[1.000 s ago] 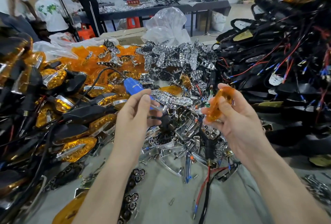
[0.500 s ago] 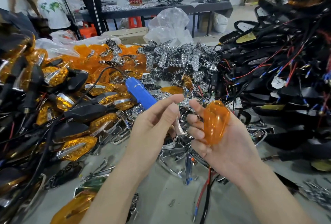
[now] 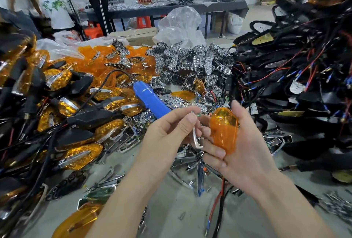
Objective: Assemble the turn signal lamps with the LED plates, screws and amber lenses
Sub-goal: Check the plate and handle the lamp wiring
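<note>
Head view: above a cluttered worktop [image 3: 171, 211], the right hand [image 3: 245, 152] grips an amber lens [image 3: 224, 131] while the left hand [image 3: 167, 133] pinches a curved chrome piece [image 3: 196, 138] just beside it, a blue screwdriver [image 3: 150, 98] lying behind

An amber lens [image 3: 224, 129] stands upright in the right hand [image 3: 245, 150], a chrome strip [image 3: 195, 138] beside it.

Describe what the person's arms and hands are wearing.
Nothing is worn. The left hand and right hand have no gloves or rings; the left forearm and right forearm are bare to the frame edge: no sleeves, watch or bands.
</note>
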The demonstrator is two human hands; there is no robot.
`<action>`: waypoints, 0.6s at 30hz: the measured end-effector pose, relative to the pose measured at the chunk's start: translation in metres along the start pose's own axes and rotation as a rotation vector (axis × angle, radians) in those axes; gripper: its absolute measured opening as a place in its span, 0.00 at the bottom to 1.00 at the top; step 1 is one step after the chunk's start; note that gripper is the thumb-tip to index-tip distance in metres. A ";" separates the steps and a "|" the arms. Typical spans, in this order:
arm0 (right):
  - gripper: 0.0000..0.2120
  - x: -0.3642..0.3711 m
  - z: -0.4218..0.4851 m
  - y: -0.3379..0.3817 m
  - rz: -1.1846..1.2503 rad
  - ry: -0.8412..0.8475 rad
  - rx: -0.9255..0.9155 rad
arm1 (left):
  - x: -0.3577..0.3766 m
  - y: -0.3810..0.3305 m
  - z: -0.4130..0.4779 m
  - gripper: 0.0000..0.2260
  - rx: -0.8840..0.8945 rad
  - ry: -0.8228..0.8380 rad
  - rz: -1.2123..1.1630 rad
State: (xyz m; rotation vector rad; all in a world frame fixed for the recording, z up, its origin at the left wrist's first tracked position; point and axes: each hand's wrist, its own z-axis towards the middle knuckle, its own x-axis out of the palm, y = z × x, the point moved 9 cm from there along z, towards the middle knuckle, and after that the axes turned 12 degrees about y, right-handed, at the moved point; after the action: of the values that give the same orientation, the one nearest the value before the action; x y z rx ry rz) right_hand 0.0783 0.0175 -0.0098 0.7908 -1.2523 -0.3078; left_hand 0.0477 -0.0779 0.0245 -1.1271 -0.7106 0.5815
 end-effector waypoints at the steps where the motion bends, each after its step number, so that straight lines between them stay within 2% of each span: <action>1: 0.27 0.000 0.000 0.001 -0.034 0.003 -0.013 | 0.001 0.001 0.000 0.13 -0.008 0.010 0.017; 5: 0.29 -0.011 -0.002 0.003 -0.261 -0.124 -0.023 | 0.001 -0.005 -0.001 0.13 0.030 0.005 0.058; 9: 0.32 -0.016 -0.006 0.012 -0.365 -0.202 -0.080 | -0.010 -0.012 -0.002 0.10 0.056 -0.040 0.039; 12: 0.25 -0.019 -0.005 0.015 -0.306 -0.224 -0.101 | -0.015 -0.015 -0.003 0.11 0.044 -0.055 0.087; 15: 0.18 -0.020 -0.003 0.014 -0.212 -0.200 -0.109 | -0.013 -0.019 -0.004 0.10 0.035 -0.048 0.268; 18: 0.15 -0.016 -0.003 0.021 -0.375 -0.129 -0.180 | -0.008 -0.026 -0.007 0.08 0.066 -0.049 0.452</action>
State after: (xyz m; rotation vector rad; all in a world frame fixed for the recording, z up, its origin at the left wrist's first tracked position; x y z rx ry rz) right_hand 0.0721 0.0434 -0.0073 0.8576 -1.1720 -0.7748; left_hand 0.0493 -0.0966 0.0458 -1.2218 -0.4720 1.0101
